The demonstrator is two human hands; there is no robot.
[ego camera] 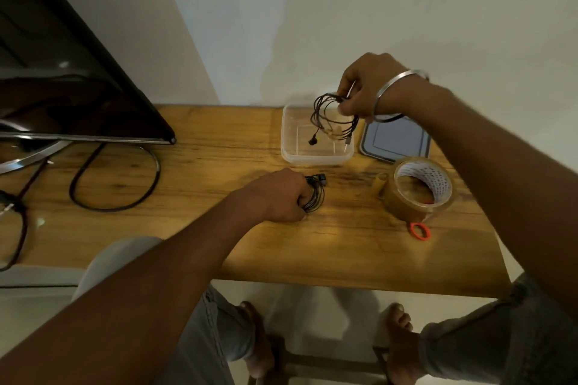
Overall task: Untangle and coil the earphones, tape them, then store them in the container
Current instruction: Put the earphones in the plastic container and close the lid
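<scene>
R hand holds earphones over container; L hand grips coil.

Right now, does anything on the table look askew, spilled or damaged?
Nothing spilled or damaged. One oddity: the coil the right hand holds over the container has an earbud and plug dangling loose, so it looks only partly secured.

An earphone coil hangs from the right fingers over the container, the lid right of them, and seemingly a second coil within the left fingers.
</scene>
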